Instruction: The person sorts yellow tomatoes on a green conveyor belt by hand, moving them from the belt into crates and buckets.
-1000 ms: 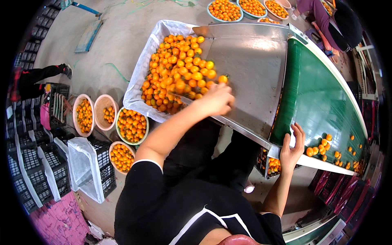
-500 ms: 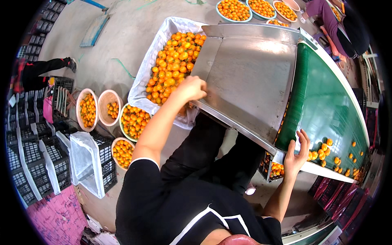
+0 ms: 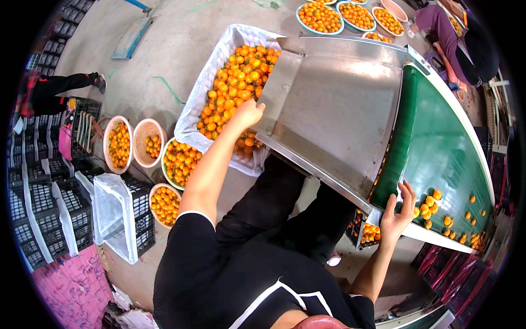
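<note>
My left hand [image 3: 247,114] hovers at the right side of a lined crate [image 3: 189,112], beside the metal chute's left edge. Its fingers are curled in, and anything inside them is hidden. Small orange fruits like cherry tomatoes [image 3: 236,82] fill the crate. The bare metal chute [image 3: 339,104] slopes between the crate and a green conveyor belt [image 3: 438,137]. At the belt's near corner rests my right hand [image 3: 399,211], open, fingers apart and raised. Several loose orange fruits [image 3: 429,205] lie on the belt just right of it.
Tubs of orange fruit [image 3: 119,143] stand on the floor at left, beside black plastic crates [image 3: 49,219] and a white-lined crate [image 3: 118,214]. More filled basins [image 3: 320,30] sit at the far side. One person [image 3: 60,90] is at far left, another [image 3: 457,44] at far right.
My left hand has moved left, off the chute's edge and over the fruit crate. My right hand stays at the belt corner. The loose fruits on the belt have shifted a little.
</note>
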{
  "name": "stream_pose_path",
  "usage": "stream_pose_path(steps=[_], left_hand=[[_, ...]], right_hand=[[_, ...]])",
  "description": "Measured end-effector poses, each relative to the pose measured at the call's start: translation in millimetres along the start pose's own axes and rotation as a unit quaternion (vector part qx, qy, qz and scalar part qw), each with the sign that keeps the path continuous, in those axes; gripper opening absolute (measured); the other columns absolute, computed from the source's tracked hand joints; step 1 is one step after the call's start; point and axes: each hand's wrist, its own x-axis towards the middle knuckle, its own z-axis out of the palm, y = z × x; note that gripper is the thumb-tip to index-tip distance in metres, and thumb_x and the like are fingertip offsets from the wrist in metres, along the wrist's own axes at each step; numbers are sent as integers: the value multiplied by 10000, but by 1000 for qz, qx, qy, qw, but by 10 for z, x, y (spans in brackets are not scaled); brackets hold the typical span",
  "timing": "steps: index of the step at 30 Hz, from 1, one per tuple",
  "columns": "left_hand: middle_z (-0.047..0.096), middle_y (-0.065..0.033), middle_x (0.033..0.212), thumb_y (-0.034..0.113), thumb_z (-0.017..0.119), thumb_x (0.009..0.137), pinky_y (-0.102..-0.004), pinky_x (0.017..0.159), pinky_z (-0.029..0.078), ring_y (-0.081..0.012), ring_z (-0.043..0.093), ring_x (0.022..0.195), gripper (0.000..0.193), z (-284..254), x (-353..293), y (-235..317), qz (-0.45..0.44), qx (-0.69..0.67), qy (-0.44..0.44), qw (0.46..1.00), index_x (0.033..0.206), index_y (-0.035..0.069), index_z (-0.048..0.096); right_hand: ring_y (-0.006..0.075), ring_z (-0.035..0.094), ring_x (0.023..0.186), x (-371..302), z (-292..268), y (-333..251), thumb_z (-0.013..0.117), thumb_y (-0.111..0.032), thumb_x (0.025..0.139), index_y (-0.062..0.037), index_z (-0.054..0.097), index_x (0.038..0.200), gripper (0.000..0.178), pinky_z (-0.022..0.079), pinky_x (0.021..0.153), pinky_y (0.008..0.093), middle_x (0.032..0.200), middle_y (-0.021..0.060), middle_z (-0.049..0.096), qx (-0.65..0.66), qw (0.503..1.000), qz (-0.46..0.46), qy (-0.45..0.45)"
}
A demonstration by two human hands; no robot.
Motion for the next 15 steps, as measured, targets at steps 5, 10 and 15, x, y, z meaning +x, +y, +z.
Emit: stream_pose_path(steps=[5, 10, 15], left_hand=[[633, -309, 953, 339, 522, 930, -516, 820, 476, -440, 614, 962, 400, -42, -530, 548, 77, -5, 113, 991, 1016, -51, 556], [659, -258, 916, 267, 481, 933, -490, 803, 509, -398, 646, 907, 342, -156, -625, 557, 131, -11, 96, 987, 1022, -35, 614], [696, -168, 887, 217, 549, 899, -436, 791, 516, -352, 667, 845, 244, -382, -320, -306, 56, -145, 162, 974, 1049, 79, 684]], right_hand=[[346, 574, 1115, 0, -7, -22, 577, 10, 833, 3, 627, 1099, 271, 423, 973, 410, 1199, 188, 601, -13, 1000, -9, -1], [242, 602, 942, -87, -7, 62, 565, 29, 844, -5, 648, 1067, 240, 481, 756, 314, 1179, 165, 615, -47, 997, -37, 44], [292, 608, 992, -107, 4, 107, 551, 51, 852, 9, 646, 1046, 220, 481, 846, 355, 1159, 186, 620, -49, 994, -69, 65]])
